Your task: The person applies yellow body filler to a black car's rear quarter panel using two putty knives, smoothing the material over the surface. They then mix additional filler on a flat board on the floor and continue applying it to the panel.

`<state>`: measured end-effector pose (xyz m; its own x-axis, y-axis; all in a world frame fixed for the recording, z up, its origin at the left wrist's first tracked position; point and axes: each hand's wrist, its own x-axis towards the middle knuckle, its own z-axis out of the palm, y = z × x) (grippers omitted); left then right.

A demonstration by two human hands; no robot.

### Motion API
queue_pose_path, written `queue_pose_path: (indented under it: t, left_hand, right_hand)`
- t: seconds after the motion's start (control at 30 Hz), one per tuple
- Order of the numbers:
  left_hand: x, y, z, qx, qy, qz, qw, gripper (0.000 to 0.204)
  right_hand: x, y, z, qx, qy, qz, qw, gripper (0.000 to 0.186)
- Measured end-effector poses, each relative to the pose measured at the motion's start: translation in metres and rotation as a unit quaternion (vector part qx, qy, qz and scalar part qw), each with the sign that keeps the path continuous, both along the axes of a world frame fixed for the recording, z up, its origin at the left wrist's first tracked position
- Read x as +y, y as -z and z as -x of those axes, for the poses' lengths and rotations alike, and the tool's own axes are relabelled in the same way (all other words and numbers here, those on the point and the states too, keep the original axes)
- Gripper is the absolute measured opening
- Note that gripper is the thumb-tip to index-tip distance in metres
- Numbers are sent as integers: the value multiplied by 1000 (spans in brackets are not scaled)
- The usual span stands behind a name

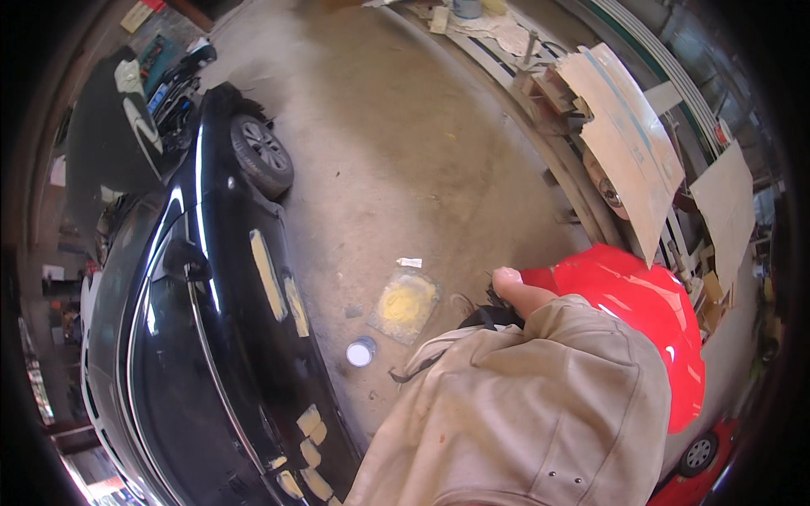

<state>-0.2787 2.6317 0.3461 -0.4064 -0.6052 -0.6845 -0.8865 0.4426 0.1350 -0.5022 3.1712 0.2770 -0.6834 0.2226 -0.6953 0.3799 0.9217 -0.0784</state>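
My right hand (508, 278) shows beyond the beige sleeve of my jacket. It looks closed, with its fingers mostly hidden, and a small dark thing shows beside it that I cannot make out. It is nearest to a glossy red car body panel (603, 282) on the right. My left hand is not in view. On the left stands a black car (221, 354), its side marked with several pale yellow filler patches (268, 274). Between the car and me, a board (377, 327) with spread yellow paste lies on the floor, near a can with a white top (361, 351).
A small white packet (409, 262) lies beyond the board. The car's wheel (261, 152) juts out at its far end. Along the right stand racks and a leaning pale panel (629, 139). A red car's wheel (699, 454) shows at the lower right.
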Motion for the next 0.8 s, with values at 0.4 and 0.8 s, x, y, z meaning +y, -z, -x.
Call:
queue_pose_path:
  t: [0.4, 0.8]
  left_hand:
    - [49, 57, 104, 215, -43, -97, 971, 67]
    - [108, 25, 92, 385, -311, -245, 833, 47]
  right_hand:
    - [-82, 37, 89, 129, -220, 50, 966, 22]
    - [-72, 24, 100, 215, -392, 48, 893, 36]
